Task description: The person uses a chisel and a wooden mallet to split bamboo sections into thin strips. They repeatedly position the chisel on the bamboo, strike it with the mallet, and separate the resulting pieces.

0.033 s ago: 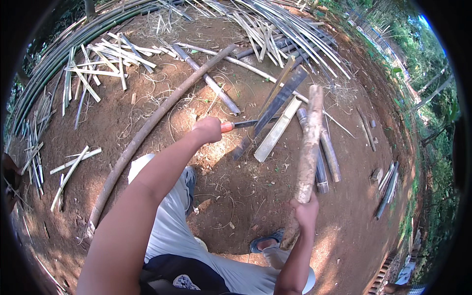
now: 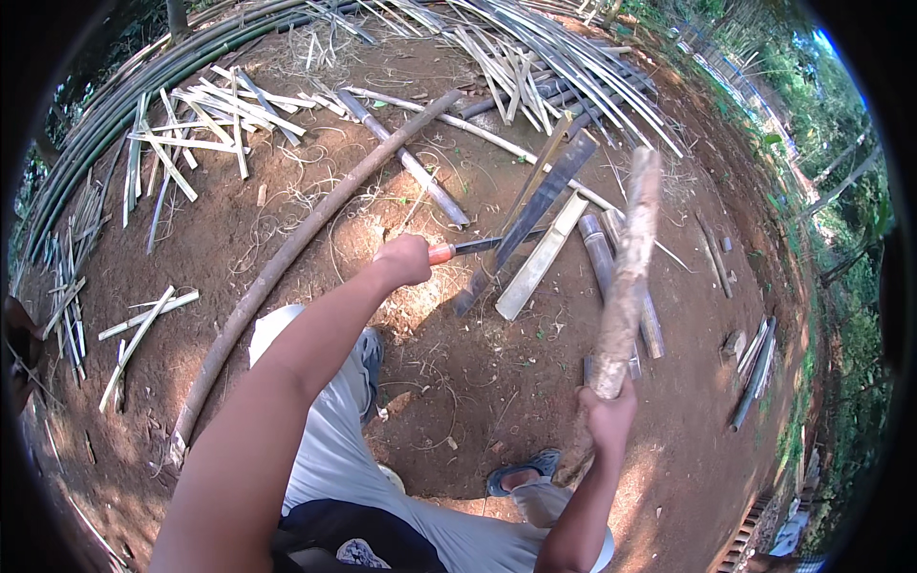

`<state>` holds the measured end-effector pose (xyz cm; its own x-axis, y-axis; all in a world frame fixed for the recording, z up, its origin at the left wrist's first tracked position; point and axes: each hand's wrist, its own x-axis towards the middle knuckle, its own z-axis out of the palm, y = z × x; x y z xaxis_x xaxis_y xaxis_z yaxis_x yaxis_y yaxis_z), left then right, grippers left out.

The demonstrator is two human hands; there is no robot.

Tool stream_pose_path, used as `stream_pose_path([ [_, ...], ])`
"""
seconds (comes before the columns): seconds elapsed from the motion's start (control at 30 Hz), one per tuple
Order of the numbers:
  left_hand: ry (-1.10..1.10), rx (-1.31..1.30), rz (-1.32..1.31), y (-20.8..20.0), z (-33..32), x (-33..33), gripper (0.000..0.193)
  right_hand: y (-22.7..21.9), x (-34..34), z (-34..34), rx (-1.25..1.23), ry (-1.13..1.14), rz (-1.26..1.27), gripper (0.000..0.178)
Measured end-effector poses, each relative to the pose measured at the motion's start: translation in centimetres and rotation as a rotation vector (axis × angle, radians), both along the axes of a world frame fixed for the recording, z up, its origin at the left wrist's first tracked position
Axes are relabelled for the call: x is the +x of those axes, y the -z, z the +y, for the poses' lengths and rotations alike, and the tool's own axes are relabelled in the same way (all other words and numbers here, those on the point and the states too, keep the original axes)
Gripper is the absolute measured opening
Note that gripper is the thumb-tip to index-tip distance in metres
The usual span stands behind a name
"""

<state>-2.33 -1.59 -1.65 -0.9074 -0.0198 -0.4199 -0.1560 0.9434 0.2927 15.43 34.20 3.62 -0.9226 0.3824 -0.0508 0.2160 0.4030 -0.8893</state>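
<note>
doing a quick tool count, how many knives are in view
1: the knife in the left hand, crossing the split bamboo; others may be hidden

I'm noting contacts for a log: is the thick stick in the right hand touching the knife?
Apart. The head view shows the knife left of the stick, with a pale bamboo piece visible in the gap between them.

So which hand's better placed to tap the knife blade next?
Right hand, probably: it grips the wooden stick with a long section free above; left hand is occupied with the knife's orange handle.
</note>
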Motion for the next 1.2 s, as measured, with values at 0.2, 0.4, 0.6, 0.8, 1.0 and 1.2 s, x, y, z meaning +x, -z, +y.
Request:
stream_pose_path([
  [0.2, 0.027, 0.012, -0.047, 0.4, 0.3, 0.7, 0.031, -8.6, -2.5, 0.4, 0.208, 0.261, 0.655, 0.048],
  [0.4, 0.067, 0.062, 0.006, 3.0, 2.1, 1.6, 0.027, 6.8, -2.5, -3.9, 0.169, 0.116, 0.175, 0.061],
  [0.6, 0.083, 0.065, 0.057, 5.5, 4.2, 0.6, 0.028, 10.7, -1.8, -2.8, 0.337, -0.035, -0.291, 0.06],
  [0.8, 0.051, 0.078, 0.02, 7.8, 2.8, 2.4, 0.027, 3.3, -0.5, -1.7, 0.03, 0.047, 0.249, 0.068],
  [1.0, 0.034, 0.085, 0.014, 8.1, 2.7, 2.6, 0.026, 11.5, 0.2, -4.8, 0.111, 0.206, 0.213, 0.076],
  [1.2, 0.096, 0.027, 0.019, 5.2, 3.3, 0.8, 0.027, 17.1, 2.7, -4.5, 0.311, 0.032, -0.319, 0.073],
])
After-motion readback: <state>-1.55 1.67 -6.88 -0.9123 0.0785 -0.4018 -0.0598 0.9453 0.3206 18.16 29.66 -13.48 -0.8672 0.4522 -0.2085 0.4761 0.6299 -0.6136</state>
